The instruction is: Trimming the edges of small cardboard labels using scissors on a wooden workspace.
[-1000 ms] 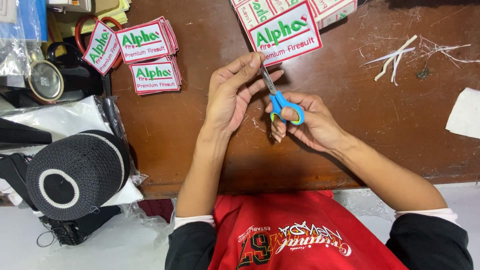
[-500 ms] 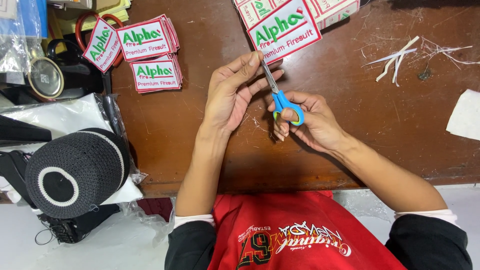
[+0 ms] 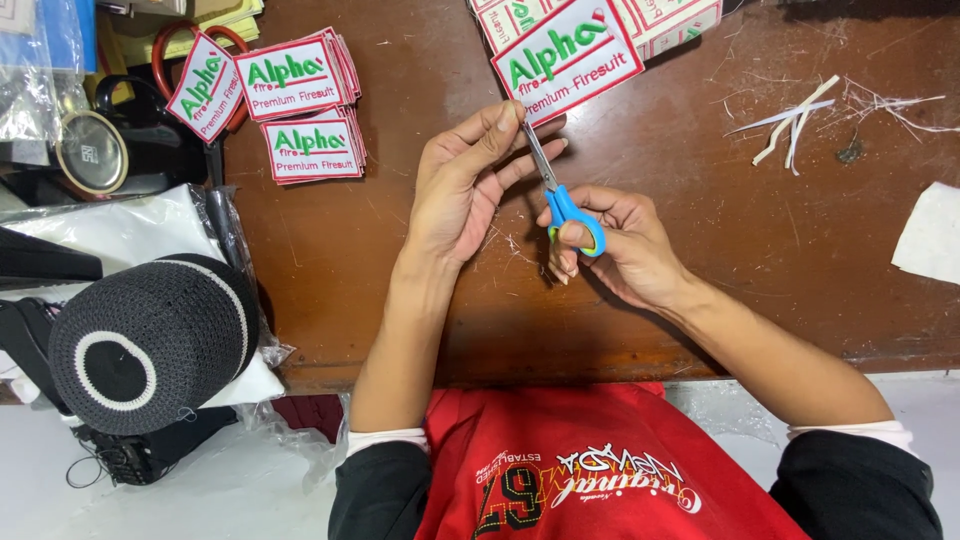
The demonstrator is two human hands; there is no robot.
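Observation:
My left hand [image 3: 462, 190] pinches the lower edge of a white embroidered patch [image 3: 566, 58] with a red border and green lettering, held tilted above the brown table [image 3: 400, 270]. Small scissors with blue and yellow handles [image 3: 565, 205] are in my right hand [image 3: 610, 245], the blades pointing up to the patch's lower edge beside my left fingertips. Whether the blades touch the patch is hard to tell.
Stacks of the same patches lie at the upper left [image 3: 300, 105] and at the top edge [image 3: 660, 20]. White trimmings [image 3: 800, 120] and a white scrap [image 3: 930, 235] lie at the right. A black knitted cap [image 3: 150, 340] and red-handled scissors [image 3: 170, 60] sit at the left.
The patch has turned and shifted up and to the right in my left hand. The scissors stay at its lower edge, hands nearly in place.

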